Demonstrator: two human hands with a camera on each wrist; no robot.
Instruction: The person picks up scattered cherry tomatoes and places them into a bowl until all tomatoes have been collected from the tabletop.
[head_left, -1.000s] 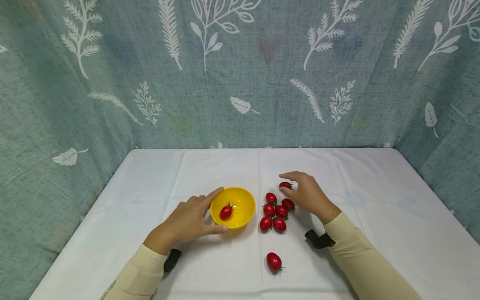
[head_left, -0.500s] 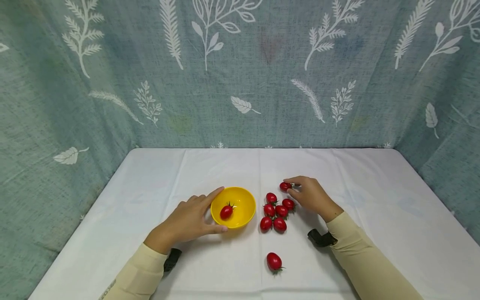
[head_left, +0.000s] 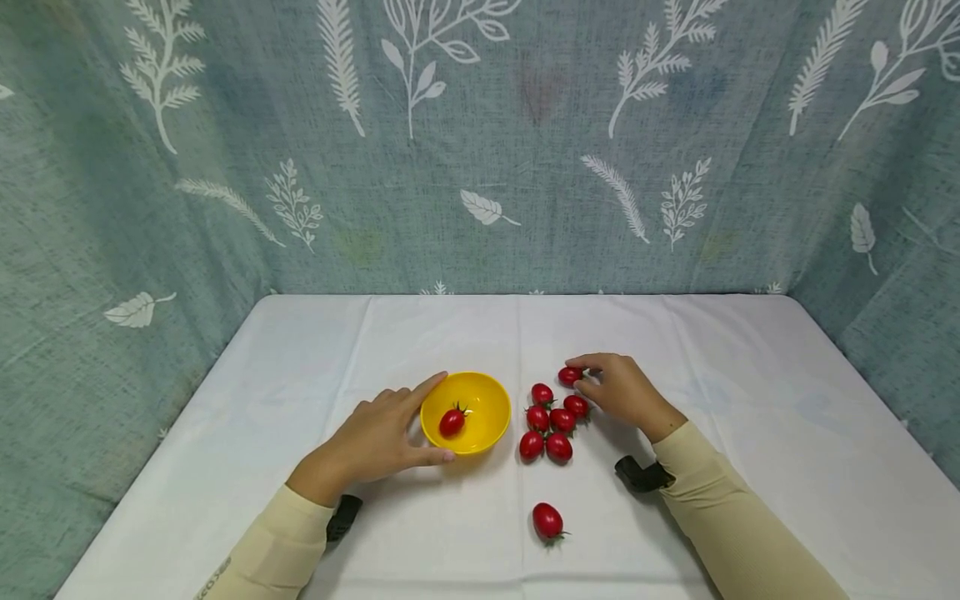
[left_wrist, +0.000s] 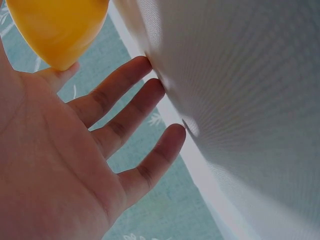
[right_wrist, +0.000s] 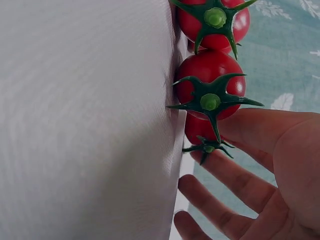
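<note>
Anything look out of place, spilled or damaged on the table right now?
One mild oddity: a lone tomato lies apart from the tomato cluster, nearer the person. Otherwise nothing stands out: the yellow bowl sits upright with the left hand at its rim, and no spill or damage shows.

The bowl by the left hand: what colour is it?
The bowl is yellow, best seen from the head.

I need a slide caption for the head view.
Left hand holds a yellow bowl; right hand pinches a tomato beside the tomato cluster.
</note>
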